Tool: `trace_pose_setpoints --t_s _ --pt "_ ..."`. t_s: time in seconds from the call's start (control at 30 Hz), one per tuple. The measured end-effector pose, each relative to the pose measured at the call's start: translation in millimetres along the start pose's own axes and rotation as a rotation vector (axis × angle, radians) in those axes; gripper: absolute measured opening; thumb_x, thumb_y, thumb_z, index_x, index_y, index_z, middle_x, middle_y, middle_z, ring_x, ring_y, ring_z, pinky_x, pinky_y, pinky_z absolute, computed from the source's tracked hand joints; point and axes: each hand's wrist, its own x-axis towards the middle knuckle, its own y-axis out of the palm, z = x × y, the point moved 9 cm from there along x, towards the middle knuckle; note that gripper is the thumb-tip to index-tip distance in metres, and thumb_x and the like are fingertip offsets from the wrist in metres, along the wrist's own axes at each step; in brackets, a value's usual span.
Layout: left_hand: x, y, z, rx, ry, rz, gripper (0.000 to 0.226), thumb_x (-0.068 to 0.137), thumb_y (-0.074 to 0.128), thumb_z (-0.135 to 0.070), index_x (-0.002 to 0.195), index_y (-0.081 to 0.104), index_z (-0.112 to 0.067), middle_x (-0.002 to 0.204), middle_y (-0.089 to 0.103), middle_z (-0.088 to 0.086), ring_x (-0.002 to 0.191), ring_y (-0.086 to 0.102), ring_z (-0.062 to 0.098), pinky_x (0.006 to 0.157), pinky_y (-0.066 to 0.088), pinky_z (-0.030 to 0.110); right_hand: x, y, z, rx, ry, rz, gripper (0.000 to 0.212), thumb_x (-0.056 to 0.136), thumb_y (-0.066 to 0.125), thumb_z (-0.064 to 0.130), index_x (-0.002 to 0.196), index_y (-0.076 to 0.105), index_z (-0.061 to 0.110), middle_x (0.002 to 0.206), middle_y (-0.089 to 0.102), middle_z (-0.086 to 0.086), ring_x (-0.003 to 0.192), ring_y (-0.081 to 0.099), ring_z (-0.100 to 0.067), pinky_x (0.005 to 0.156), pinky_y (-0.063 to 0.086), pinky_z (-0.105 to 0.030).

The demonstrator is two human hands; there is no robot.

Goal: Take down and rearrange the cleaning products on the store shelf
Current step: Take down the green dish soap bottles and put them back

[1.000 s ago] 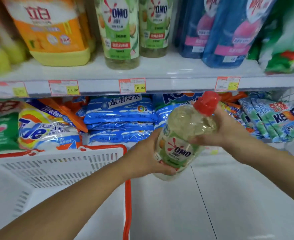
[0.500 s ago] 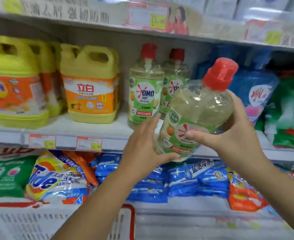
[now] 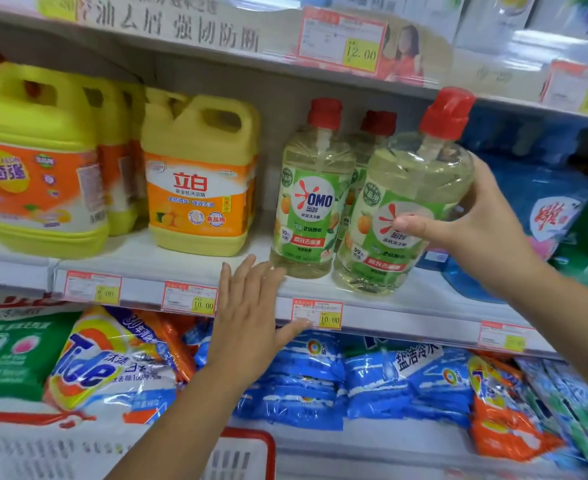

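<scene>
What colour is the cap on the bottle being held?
Red; the cap of the bottle shows best in head view.

the right hand (image 3: 472, 233) grips a red-capped omo bottle (image 3: 414, 171), its base on the shelf (image 3: 424, 306), just at three o'clock of a matching bottle (image 3: 311, 202). the left hand (image 3: 251, 320), fingers straight, hovers at seven o'clock of both; a yellow jug (image 3: 199, 181) stands at nine o'clock
</scene>
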Motion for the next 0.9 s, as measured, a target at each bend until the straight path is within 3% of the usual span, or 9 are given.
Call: trace_pose_setpoints --t_s 0.13,0.23,0.4,0.57,0.77,0.83,0.9 --pt "0.5 1.6 0.5 -0.008 0.011 -0.001 0.076 0.084 0.034 -0.076 0.134 0.043 -0.019 0.139 0.048 0.007 0.143 0.03 0.029 0.12 0.007 0.053 5.0 5.6 -2.6 -0.026 -0.01 0.021 0.091 0.059 0.087 0.029 0.138 0.043 0.032 0.125 0.063 0.015 0.112 0.062 0.0 0.086 0.055 -0.017" --pt "0.5 2.7 0.8 0.001 0.024 -0.016 0.076 0.084 0.036 -0.075 0.134 0.044 -0.018 0.139 0.048 0.007 0.142 0.03 0.03 0.12 0.006 0.053 9.1 13.6 -15.9 -0.079 0.019 0.051 0.091 0.056 0.089 0.036 0.134 0.043 0.037 0.126 0.062 0.013 0.114 0.063 -0.004 0.093 0.054 -0.029" --pt "0.2 4.3 1.8 0.01 0.03 -0.021 0.077 0.085 0.037 -0.075 0.135 0.045 -0.018 0.139 0.047 0.007 0.142 0.03 0.03 0.12 0.006 0.053 23.5 8.5 -56.8 -0.002 0.217 0.008 0.098 0.057 0.084 0.041 0.14 0.036 0.026 0.111 0.069 0.011 0.101 0.069 -0.007 0.069 0.06 -0.026" --pt "0.4 5.7 2.7 -0.006 0.033 -0.009 0.077 0.085 0.036 -0.076 0.135 0.045 -0.018 0.141 0.046 0.006 0.143 0.029 0.029 0.12 0.005 0.053 34.7 11.1 -90.0 0.0 0.293 -0.054 0.091 0.069 0.078 0.041 0.143 0.029 0.023 0.113 0.066 0.011 0.107 0.065 -0.01 0.088 0.057 -0.039" --pt "0.2 5.4 2.7 -0.021 0.039 0.06 0.075 0.087 0.033 -0.073 0.14 0.041 -0.021 0.144 0.044 0.003 0.144 0.027 0.027 0.121 0.002 0.049 31.5 27.4 -100.8 -0.007 0.332 -0.077 0.07 0.089 0.068 0.036 0.149 0.033 0.023 0.119 0.061 0.011 0.101 0.06 0.0 0.095 0.052 -0.034" --pt "-1.6 -1.6 6.4 -0.067 0.059 0.066 0.07 0.089 0.034 -0.069 0.144 0.037 -0.025 0.147 0.042 -0.001 0.145 0.024 0.021 0.121 0.0 0.042 19.1 16.8 -83.6 -0.148 0.251 -0.253 0.07 0.089 0.069 0.039 0.146 0.037 0.015 0.131 0.056 0.003 0.113 0.058 -0.008 0.103 0.049 -0.039" --pt "-2.8 -16.9 19.8 -0.156 0.058 0.026 0.063 0.09 0.036 -0.064 0.144 0.037 -0.03 0.15 0.039 -0.005 0.145 0.021 0.016 0.119 0.003 0.035 -6.0 17.4 -36.8 -0.297 -0.036 -0.427 0.058 0.092 0.069 0.034 0.138 0.044 0.01 0.128 0.047 0.0 0.116 0.052 -0.015 0.104 0.045 -0.038"
